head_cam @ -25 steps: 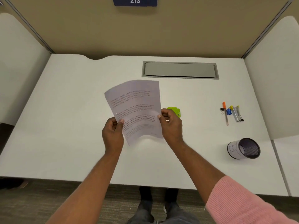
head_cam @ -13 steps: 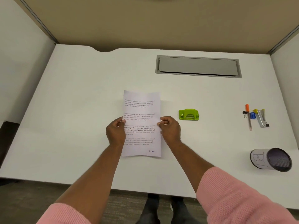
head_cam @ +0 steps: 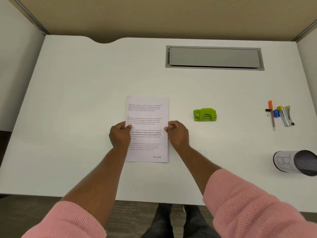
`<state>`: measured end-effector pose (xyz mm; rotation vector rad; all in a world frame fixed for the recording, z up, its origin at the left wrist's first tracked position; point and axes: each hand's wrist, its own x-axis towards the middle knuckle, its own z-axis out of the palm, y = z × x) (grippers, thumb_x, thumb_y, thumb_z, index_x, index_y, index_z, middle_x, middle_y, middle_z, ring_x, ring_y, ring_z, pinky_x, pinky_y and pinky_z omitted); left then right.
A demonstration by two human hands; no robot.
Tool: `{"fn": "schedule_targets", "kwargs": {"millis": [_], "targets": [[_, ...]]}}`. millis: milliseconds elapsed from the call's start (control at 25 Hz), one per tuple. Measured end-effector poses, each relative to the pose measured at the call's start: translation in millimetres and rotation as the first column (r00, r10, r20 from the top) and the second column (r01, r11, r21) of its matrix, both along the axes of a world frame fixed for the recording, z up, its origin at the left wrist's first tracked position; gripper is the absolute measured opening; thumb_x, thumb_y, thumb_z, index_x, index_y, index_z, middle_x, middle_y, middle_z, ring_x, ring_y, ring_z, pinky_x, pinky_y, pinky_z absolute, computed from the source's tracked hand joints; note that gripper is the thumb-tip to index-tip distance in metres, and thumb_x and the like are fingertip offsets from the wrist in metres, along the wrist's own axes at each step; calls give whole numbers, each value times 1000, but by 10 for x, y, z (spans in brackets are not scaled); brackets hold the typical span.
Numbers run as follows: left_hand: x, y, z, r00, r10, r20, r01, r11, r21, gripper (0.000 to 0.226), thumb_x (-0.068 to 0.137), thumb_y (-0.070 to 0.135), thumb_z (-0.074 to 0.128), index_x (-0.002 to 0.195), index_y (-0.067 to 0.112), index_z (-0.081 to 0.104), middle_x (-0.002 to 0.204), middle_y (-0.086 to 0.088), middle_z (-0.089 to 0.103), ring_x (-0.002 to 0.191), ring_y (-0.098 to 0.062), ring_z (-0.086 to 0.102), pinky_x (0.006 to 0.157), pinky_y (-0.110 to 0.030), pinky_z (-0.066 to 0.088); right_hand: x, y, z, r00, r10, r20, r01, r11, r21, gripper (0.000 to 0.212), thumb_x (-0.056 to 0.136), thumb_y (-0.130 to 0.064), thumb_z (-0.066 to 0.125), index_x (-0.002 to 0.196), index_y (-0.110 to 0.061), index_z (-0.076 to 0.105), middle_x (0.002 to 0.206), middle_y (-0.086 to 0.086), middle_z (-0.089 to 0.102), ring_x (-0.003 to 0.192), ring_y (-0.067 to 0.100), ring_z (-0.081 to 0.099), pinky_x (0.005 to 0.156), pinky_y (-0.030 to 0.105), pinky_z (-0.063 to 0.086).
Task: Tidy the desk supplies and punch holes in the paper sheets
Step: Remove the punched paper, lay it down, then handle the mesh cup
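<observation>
White bench (head_cam: 85, 117) inside a beige-walled cubicle, grey cable hatch (head_cam: 214, 57) set into the far side. Paper (head_cam: 147, 117) lies flat at bench centre, printed side up, long edges running away from the person. Left hand (head_cam: 119, 134) pinches the left edge at mid-height, thumb over the text; right hand (head_cam: 177, 133) curled against the right edge, fingers (head_cam: 171, 125) touching it. How firm that grip is, cannot tell.

Handling, as judged: paper is light, limp, slides easily on the smooth top, creases if pinched hard. Best taken by both long edges as now, or one edge squared and fed into the punch slot. Sheet count unclear; looks like one or a thin stack.

Green punch (head_cam: 205, 114) sits well apart to the right; small, rigid, probably needs a steady press from above.

Far right: orange pen (head_cam: 271, 114), binder clip (head_cam: 267, 112), blue sharpener (head_cam: 276, 113), stapler (head_cam: 286, 117) in a tight cluster, details too small. Mesh cup (head_cam: 295, 162) lies on its side, cut off by the frame edge.
</observation>
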<state>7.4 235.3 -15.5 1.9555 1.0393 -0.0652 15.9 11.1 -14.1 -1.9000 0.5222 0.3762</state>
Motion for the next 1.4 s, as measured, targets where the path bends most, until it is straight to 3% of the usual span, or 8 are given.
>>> {"fn": "schedule_targets", "kwargs": {"millis": [200,360,520,720,840,1080,1240,1400], "targets": [[-106,-243,90,996,-71,-56,81,978,191,58,84,29,78,133,7,59,134,-14,58,125,-33,54,105,-47,45,-147,-264,58,997,-4,73,7,999,-32,22,89,-18,72,110,-13,69,98,2,71,88,22,69,87,36,56],[-327,-619,181,958,-280,65,244,910,336,47,87,21,73,130,7,60,132,-11,58,124,-33,51,104,-48,43,-395,-694,99,986,-33,166,49,994,-94,17,92,-11,66,108,-16,71,99,-5,71,86,-5,65,81,19,48],[-616,-1195,157,794,-579,186,535,810,238,32,88,13,71,120,13,69,122,-2,65,117,-22,59,102,-32,47,-721,-1225,94,971,-68,228,114,973,-198,20,95,-3,59,108,-13,71,106,-2,71,99,11,66,90,23,50],[-778,-1860,24,585,-811,9,793,574,204,44,92,26,67,135,17,60,129,2,57,122,-17,50,94,-23,36,-949,-1710,46,977,42,210,40,927,-372,31,93,5,53,116,-8,69,119,5,68,114,23,62,103,36,48],[-798,-2099,-26,504,-858,-96,854,477,208,50,95,27,61,142,14,52,129,-2,52,122,-20,46,95,-27,40,-983,-1778,37,976,206,77,-149,878,-455,42,93,3,48,131,-9,62,135,3,58,126,21,51,109,22,35],[-843,-2437,-21,491,-869,-68,869,483,110,45,95,14,57,140,16,54,124,-1,56,116,-20,54,89,-23,38,-1052,-1618,45,880,476,5,-402,749,-527,47,91,2,49,138,-5,54,133,8,52,118,26,51,93,34,49],[-886,-2480,-12,606,-795,12,793,605,65,36,94,10,55,128,17,64,119,2,63,110,-17,61,89,-20,40,-1053,-1613,76,968,250,6,-230,898,-375,30,98,-10,48,124,-14,63,118,0,62,109,21,59,89,30,50],[-887,-2375,-52,605,-793,-73,793,591,148,49,94,8,54,143,13,51,121,-3,54,113,-22,55,99,-33,46,-1050,-1782,65,947,321,13,-270,816,-511,55,90,6,48,143,-10,52,132,5,55,120,23,50,99,31,46]]}}
